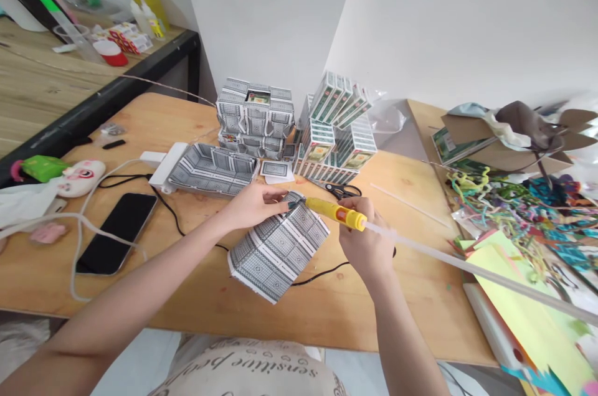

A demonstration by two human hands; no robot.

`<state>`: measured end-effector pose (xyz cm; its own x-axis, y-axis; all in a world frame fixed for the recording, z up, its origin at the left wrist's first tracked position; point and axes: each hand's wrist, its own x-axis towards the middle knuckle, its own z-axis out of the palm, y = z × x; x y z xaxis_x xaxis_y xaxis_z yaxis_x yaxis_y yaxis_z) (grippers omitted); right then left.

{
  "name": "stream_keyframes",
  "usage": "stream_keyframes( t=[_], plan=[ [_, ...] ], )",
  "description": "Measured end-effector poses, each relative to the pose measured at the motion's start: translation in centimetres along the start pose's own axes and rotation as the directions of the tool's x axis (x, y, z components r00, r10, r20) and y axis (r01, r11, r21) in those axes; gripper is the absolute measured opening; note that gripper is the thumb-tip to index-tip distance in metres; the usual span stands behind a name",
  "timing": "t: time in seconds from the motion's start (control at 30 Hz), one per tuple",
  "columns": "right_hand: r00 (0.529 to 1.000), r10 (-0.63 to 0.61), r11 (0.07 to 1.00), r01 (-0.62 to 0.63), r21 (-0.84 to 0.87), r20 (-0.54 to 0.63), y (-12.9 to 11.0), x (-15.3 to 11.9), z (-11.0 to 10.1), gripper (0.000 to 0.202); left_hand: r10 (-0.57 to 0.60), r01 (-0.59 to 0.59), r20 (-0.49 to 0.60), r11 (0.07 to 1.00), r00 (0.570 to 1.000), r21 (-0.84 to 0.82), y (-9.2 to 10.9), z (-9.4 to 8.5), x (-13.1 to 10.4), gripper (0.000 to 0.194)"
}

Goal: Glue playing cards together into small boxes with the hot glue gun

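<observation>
My left hand point(256, 204) grips the upper edge of a folded box made of playing cards point(280, 249), patterned in grey and white. A yellow hot glue gun point(336, 212) is in my right hand point(367, 237), its tip right at the box's top edge beside my left fingertips. From its back end a long translucent glue stick point(448, 256) reaches to the right. Whether glue is coming out is hidden. Just beyond my left hand stands an open tray-like card piece point(212, 169). A small stack of cards point(276, 170) lies near it.
Behind stand a card-covered block point(255, 113) and stacked card boxes point(339, 128), with black scissors point(343, 190) in front. A phone point(116, 234), white cable and power strip point(169, 167) lie left. Coloured pipe cleaners point(504, 203) and yellow paper point(518, 296) crowd the right.
</observation>
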<state>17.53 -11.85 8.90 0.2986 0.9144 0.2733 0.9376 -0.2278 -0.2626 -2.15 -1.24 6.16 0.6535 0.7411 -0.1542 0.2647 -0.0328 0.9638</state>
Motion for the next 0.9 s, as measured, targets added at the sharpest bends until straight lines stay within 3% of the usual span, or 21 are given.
stream_keyframes(
  t=[0.47,0.6,0.7,0.8,0.9],
  plan=[
    [0.997,0.075,0.997,-0.075,-0.024,-0.001,0.2,-0.2,1.2,0.012,-0.066,0.066,-0.055,0.998,0.996,0.004,-0.9,-0.2,0.0,0.045],
    [0.981,0.194,0.98,-0.195,0.049,0.027,1.2,0.0,2.1,0.017,-0.061,0.061,-0.035,0.998,0.997,0.002,-0.8,-0.3,0.0,0.046],
    [0.934,0.354,0.897,-0.355,0.264,0.053,3.4,0.0,3.1,0.03,-0.074,0.074,-0.056,0.997,0.996,0.007,-0.8,-0.5,-0.1,0.045],
    [0.866,0.454,0.73,-0.496,0.471,0.209,6.1,-0.8,4.6,0.041,-0.082,0.081,-0.067,0.997,0.994,-0.014,-1.0,-0.6,-0.2,0.044],
    [0.777,0.517,0.577,-0.626,0.524,0.359,8.4,-2.3,6.3,0.042,-0.104,0.101,-0.082,0.994,0.991,-0.043,-1.1,-0.6,-0.1,0.045]
  ],
)
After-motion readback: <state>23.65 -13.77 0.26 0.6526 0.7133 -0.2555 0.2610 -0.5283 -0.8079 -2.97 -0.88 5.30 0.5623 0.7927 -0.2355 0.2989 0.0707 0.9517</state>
